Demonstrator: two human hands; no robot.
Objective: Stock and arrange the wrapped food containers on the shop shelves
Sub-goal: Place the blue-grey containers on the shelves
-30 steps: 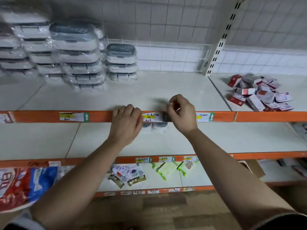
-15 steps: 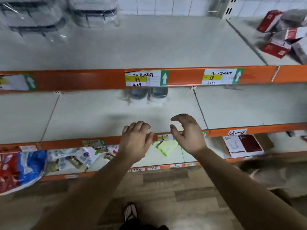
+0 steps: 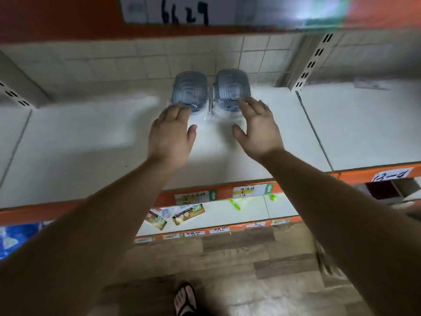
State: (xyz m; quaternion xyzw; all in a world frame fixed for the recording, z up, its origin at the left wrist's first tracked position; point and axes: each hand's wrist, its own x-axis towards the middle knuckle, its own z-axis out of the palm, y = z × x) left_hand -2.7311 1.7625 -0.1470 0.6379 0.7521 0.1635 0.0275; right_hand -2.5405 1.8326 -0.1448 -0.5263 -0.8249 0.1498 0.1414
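Early days, probably. Just a left container (image 3: 190, 91) and right container (image 3: 231, 87) on the white shelf (image 3: 91, 142), side by side against the tiled back wall (image 3: 136, 62). Grey ribbed lids, clear bodies, shiny film. Left hand (image 3: 170, 133) and right hand (image 3: 257, 128) apart, fingers spread at the near edges, gripping nothing. Loads left to stock.

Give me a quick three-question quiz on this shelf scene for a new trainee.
1. True or false: the left container sits on top of the right container.
2. Multiple choice: on the shelf, the containers stand A) at the front lip, B) at the back by the tiled wall, C) at the left end.
3. Fill in: the fingers of the left hand and right hand are ___ (spread open or fisted).
Key: 1 false, they stand side by side; 2 B; 3 spread open.
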